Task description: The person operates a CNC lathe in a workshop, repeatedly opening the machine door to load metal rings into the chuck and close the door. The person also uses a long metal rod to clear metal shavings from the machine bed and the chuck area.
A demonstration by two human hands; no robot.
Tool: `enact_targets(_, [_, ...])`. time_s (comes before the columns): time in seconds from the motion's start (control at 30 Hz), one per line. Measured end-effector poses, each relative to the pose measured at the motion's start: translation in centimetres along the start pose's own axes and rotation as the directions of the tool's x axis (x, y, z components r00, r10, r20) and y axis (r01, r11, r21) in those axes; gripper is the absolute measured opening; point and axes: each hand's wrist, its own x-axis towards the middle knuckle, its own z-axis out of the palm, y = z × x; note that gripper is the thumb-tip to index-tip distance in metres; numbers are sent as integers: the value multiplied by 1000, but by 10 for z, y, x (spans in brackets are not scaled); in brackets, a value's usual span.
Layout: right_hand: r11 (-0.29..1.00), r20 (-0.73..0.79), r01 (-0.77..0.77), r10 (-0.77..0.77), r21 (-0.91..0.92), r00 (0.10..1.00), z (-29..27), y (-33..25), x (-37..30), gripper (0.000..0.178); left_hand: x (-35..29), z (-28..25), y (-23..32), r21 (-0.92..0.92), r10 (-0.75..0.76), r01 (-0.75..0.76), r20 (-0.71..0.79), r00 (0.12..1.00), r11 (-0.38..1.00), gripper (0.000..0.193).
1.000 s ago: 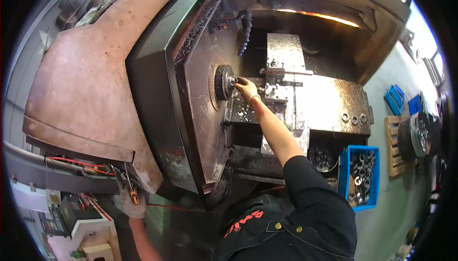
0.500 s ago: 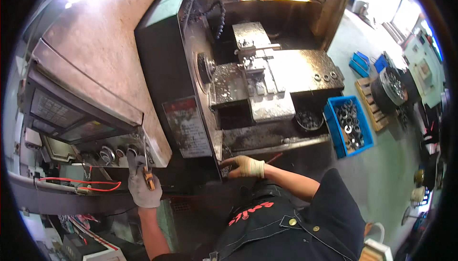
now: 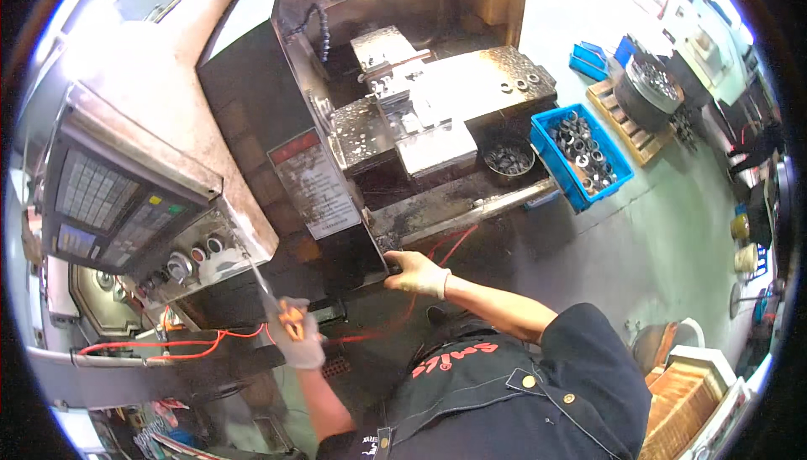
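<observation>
My gloved left hand (image 3: pixel 303 344) is closed around an orange-handled tool (image 3: pixel 291 320) with a long thin metal shaft. That shaft points up toward the row of knobs (image 3: pixel 198 256) under the control panel (image 3: pixel 109 208). A red hose (image 3: pixel 357 338) runs close by the hand; whether it joins the tool I cannot tell. My gloved right hand (image 3: pixel 418 275) grips the lower edge of the dark machine door (image 3: pixel 336 254), fingers curled round it. Inside the machine, right of the door, a metal carriage (image 3: pixel 433 149) lies under a bright lamp. Its chuck is mostly hidden behind the door.
Several metal rings (image 3: pixel 521 83) sit on the machine's flat cover. A round container of dark parts (image 3: pixel 509 159) stands below it. To the right are a blue crate (image 3: pixel 607 184) of metal rings and a wooden pallet (image 3: pixel 618 124) carrying a drum (image 3: pixel 643 90).
My left hand has moved away from the panel knobs, down and right, carrying the tool. My right hand stays at the door edge. The whole view has shifted, showing more floor at right.
</observation>
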Motion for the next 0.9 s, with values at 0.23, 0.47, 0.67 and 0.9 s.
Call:
enact_targets(0.23, [999,-113,40,-39,6,993,-81,0,-60,46,-78,47,-102,207,-130,47,408,904,977,38])
enact_targets(0.47, [928,-450,197,-36,316,893,-151,47,-117,44,-71,132,-59,339,-113,-276,789,604,899,28])
enact_targets(0.67, [304,-602,548,120,780,790,-186,96,-221,17,-113,219,-65,362,-248,-448,923,293,818,27])
enact_targets(0.9, [110,-885,882,145,459,443,-209,174,-380,13,-194,299,-63,294,-415,-591,906,-77,751,30])
